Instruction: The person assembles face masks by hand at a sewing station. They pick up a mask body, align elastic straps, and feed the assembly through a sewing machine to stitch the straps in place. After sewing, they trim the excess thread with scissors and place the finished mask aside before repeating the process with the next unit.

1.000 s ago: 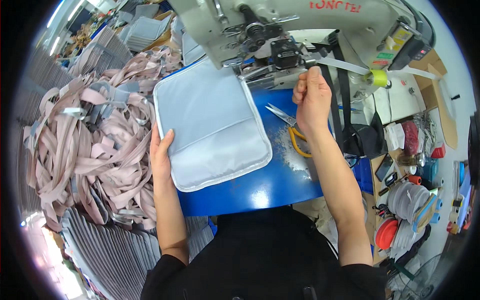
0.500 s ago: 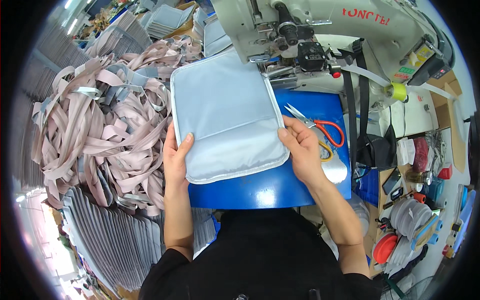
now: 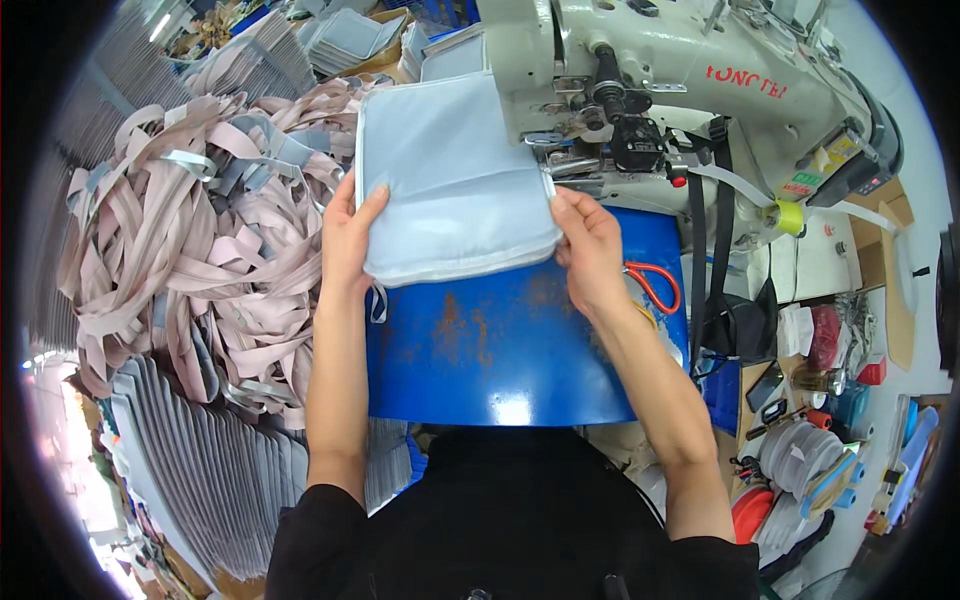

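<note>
A light grey-blue fabric panel [image 3: 450, 170] with rounded corners and a pale bound edge is held between my hands, its far right part close to the sewing machine head [image 3: 600, 95]. A fold or seam crosses its middle. My left hand [image 3: 348, 235] grips the left edge, thumb on top. Closed on the right edge near the lower corner is my right hand [image 3: 590, 245]. A small pale loop [image 3: 379, 303] hangs by the panel's near left corner. Beside my right wrist lie scissors [image 3: 655, 287] with a red handle; my hand and forearm hide part of them.
Under my hands is a blue work surface [image 3: 500, 370] with worn brown patches. Tangled pinkish zipper-like strips [image 3: 220, 270] heap up at the left, above a row of stacked grey panels [image 3: 200, 460]. White tape runs through a yellow-green roller [image 3: 788, 217] at the right. Tools and spools crowd the right side.
Both hands have carried the panel away from me, nearer the machine, and its near edge now looks tilted. More of the blue surface shows, and my right hand covers more of the scissors.
</note>
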Available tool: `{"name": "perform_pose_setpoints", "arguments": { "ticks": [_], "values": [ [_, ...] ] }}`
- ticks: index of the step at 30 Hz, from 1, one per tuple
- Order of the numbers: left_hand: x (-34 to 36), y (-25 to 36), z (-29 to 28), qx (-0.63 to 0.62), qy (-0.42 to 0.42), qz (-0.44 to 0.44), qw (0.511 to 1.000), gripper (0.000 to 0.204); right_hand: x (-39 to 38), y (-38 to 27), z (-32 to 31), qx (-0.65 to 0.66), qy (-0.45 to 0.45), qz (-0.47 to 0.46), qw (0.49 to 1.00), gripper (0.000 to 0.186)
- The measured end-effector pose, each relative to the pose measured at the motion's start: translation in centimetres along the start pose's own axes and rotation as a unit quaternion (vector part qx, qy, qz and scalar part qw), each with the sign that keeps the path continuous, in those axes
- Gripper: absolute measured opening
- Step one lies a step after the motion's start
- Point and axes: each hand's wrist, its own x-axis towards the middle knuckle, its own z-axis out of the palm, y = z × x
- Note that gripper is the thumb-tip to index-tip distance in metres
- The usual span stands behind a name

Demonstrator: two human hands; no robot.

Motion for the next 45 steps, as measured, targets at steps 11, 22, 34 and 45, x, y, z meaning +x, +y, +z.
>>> {"name": "perform_pose_setpoints", "arguments": {
  "ticks": [11, 22, 34, 45],
  "values": [
    [1.0, -2.0, -1.4, -0.075, -0.012, -0.046, 0.996, 0.054, 1.1, -39.2, -16.2, -0.655, 0.327, -0.513, 0.449, 0.056],
    [-3.8, -6.6, -2.0, -0.134, -0.005, -0.071, 0.988, 0.070, 7.1, -42.2, -38.1, -0.283, 0.320, -0.354, 0.832, 0.063],
    [-3.8, -14.1, -5.9, -0.020, 0.115, -0.003, 0.993, 0.068, -10.0, -7.0, -9.3, -0.753, -0.023, -0.271, 0.599, 0.065],
    [-4.2, -13.0, -5.7, -0.023, 0.117, 0.005, 0.993, 0.066, -7.2, -4.3, -9.0, -0.445, -0.123, 0.226, 0.858, 0.086]
  ]
}}
